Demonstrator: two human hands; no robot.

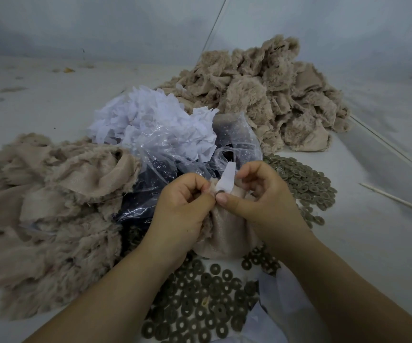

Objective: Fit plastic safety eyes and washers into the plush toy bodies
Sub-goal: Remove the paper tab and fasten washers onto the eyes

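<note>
We hold one beige plush toy body (221, 225) turned inside out, near the middle of the scene and just above a spread of washers. Our left hand (184, 209) has its fingers curled and pinches the fabric at the top of the body. Our right hand (262, 196) is curled too, its thumb pressing against a small dark round piece (221, 192) at the fabric's edge; whether that piece is an eye post or a washer we cannot tell. One white fabric strip (227, 179) stands up between our two hands, touching the body.

Olive-brown ring washers (200, 305) lie loose on the table (373, 243) near us, below the body, and a second patch of washers (301, 181) lies to the right of our right hand; both are too many to count.

We count two heaps of beige plush pieces: one heap (46, 219) at the left, near us, and one larger heap (269, 95) far and to the right. Between them lies a mound of white fabric scraps (150, 120), with a clear plastic bag (165, 159) of dark small parts just beside our hands. One thin pale stick (398, 200) lies at the right edge.
</note>
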